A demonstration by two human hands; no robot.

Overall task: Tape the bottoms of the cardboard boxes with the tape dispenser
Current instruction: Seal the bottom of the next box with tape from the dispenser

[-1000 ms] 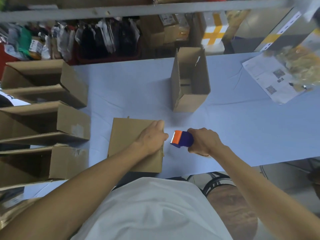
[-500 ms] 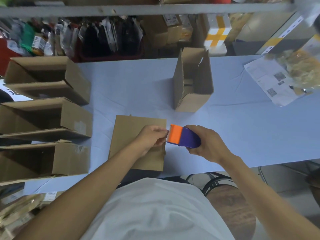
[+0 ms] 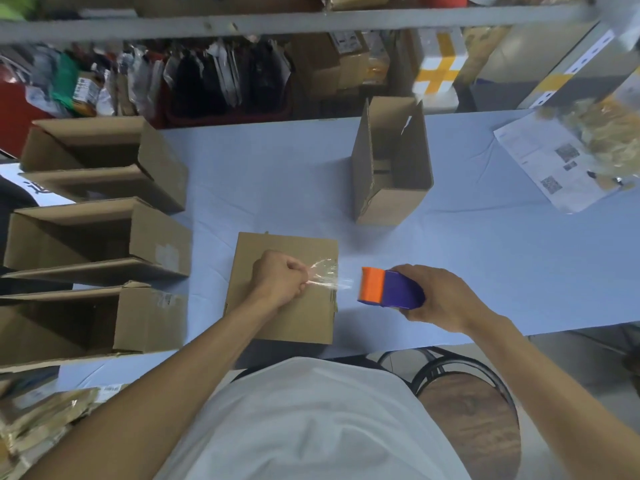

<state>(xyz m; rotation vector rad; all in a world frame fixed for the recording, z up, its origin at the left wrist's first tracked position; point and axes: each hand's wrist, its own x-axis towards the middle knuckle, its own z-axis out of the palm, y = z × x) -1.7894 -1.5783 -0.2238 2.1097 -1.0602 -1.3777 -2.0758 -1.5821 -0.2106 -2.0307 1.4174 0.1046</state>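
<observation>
Since the earlier frame, clear tape (image 3: pixel 329 277) has been drawn leftward from the tape dispenser (image 3: pixel 391 289): its free end is pinched in the curled left hand (image 3: pixel 278 278) over the upturned box (image 3: pixel 287 289), while the dispenser is gripped by the right hand (image 3: pixel 438 297) just beside that box's right edge (presumably to keep the strip taut). Five cardboard boxes are counted: this one, one upright box (image 3: pixel 391 174) behind, and three open boxes (image 3: pixel 100 237) laid at the left of the table (image 3: pixel 485 254).

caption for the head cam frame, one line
Left hand pulls clear tape from dispenser in right hand over box.

no text is legible; the printed sheet (image 3: pixel 547 168) bears qr codes, its wording too blurred to read
</observation>
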